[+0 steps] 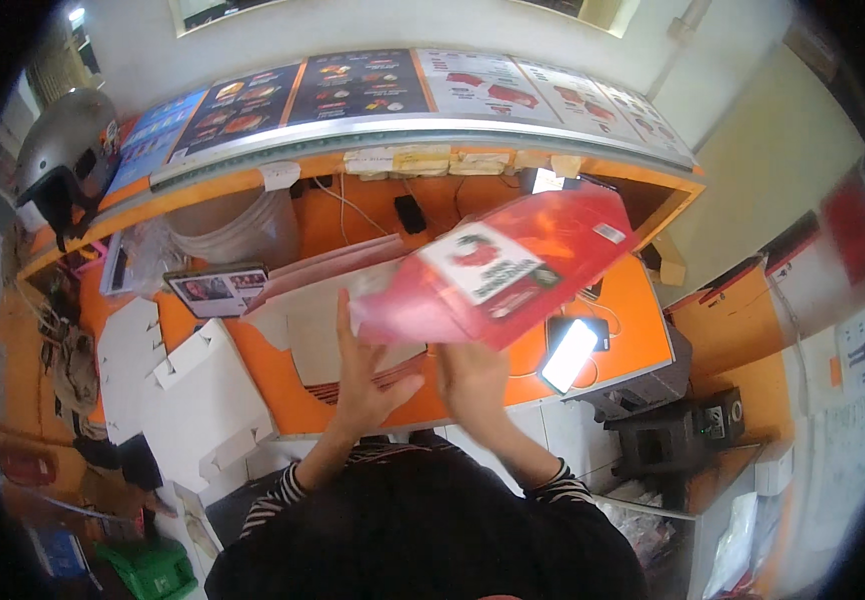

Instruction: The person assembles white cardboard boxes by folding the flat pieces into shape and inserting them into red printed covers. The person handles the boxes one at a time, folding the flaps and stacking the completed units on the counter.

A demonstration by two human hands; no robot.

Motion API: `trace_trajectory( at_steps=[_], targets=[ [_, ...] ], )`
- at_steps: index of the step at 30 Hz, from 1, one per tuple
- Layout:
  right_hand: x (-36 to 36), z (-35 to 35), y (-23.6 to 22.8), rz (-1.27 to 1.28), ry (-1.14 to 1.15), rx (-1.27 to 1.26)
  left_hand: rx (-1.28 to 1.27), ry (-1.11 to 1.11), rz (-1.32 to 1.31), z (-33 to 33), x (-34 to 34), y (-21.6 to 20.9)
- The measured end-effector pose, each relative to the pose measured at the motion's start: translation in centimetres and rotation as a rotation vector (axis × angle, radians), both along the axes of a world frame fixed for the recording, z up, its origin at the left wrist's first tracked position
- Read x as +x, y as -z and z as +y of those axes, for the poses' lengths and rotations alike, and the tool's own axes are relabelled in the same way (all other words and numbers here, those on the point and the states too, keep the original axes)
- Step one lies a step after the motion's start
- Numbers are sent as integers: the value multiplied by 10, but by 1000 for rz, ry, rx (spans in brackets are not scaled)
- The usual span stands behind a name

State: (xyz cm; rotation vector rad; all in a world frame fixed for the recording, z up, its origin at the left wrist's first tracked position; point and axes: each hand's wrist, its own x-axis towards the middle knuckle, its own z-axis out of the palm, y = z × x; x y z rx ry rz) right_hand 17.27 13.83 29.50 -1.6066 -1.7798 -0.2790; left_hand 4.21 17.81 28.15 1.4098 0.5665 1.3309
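A flat red printed cardboard box blank point(553, 250), with a white panel and a food picture, is raised at a tilt over the orange counter. My right hand point(475, 388) is closed at its lower edge, the fingertips partly hidden by the card. At the blank's left end, blurred by motion, my left hand point(361, 385) is held up with its fingers stretched and the thumb spread. Below and behind the hands lies a stack of more flat box blanks point(338, 325), their plain side up. A white unfolded box blank point(198, 385) rests at the left.
Along the counter point(638, 335) lie a lit phone point(571, 355) with cables, a tablet point(218, 290) and a small black device point(410, 213). A white bucket point(238, 230) stands under the shelf. On the shelf are printed menu panels point(353, 88) and a grey helmet point(68, 155).
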Motion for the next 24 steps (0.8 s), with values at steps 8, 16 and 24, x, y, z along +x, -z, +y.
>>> trace_trajectory(
  at_steps=[8,16,24],
  targets=[
    [17,-25,-37,203,-147,196,-240,-45,310,3,-61,84],
    [48,-17,10,1467,-519,-432,-471,47,-103,-18,-84,43],
    [47,22,34,1659,-452,-524,-264,-386,259,-7,-115,40]
  ],
)
